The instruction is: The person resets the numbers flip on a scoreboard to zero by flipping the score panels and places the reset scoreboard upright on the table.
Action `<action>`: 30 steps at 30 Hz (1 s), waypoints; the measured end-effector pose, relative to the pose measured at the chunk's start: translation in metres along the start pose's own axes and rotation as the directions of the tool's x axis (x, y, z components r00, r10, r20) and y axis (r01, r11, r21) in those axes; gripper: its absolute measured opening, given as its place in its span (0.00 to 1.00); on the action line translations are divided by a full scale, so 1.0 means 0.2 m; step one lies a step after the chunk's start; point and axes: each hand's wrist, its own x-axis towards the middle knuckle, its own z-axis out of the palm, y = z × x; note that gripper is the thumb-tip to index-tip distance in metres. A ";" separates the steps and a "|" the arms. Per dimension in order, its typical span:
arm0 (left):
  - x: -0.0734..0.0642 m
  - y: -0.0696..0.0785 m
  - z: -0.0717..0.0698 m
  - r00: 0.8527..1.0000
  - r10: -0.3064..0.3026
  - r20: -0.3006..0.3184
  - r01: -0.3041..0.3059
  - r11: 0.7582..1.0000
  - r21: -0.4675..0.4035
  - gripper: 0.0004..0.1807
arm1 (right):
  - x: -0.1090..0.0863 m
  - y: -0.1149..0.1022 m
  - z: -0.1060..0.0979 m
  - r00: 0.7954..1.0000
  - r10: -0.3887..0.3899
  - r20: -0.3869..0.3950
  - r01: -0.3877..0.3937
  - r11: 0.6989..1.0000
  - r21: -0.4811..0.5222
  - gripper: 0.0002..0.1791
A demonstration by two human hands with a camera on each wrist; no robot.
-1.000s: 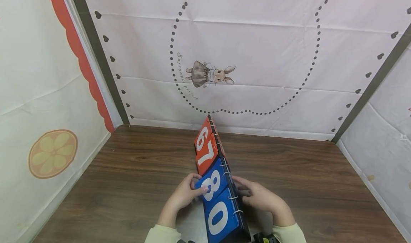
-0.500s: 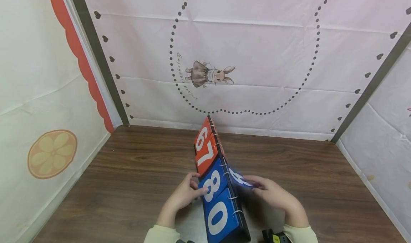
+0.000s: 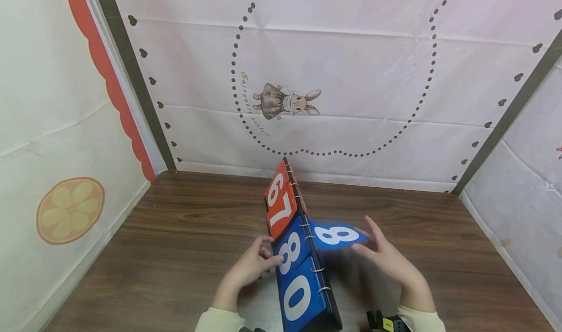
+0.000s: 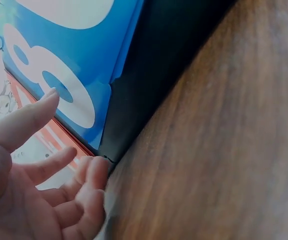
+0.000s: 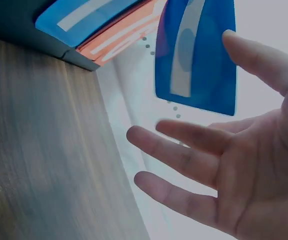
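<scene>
While the left hand (image 3: 249, 268), low centre, rests relaxed against the flip scoreboard (image 3: 327, 320) at bottom centre, a raised blue 8 card (image 3: 337, 235) juts rightward toward the right hand (image 3: 388, 258), spread and gripping nothing. Card-turning seems underway; the next move probably calls for pinching the free edge.

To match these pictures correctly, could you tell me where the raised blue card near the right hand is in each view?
Head: lower half, right of centre; the raised blue card reaches toward the right hand.
Left wrist: not visible.
Right wrist: top, right of centre.
Shared landmark: black stand.
</scene>
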 end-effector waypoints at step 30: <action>-0.13 0.25 0.05 0.870 0.492 0.023 -0.493 0.869 0.054 0.21 | 0.04 -0.03 0.15 0.973 -0.150 0.174 0.130 0.984 0.120 0.33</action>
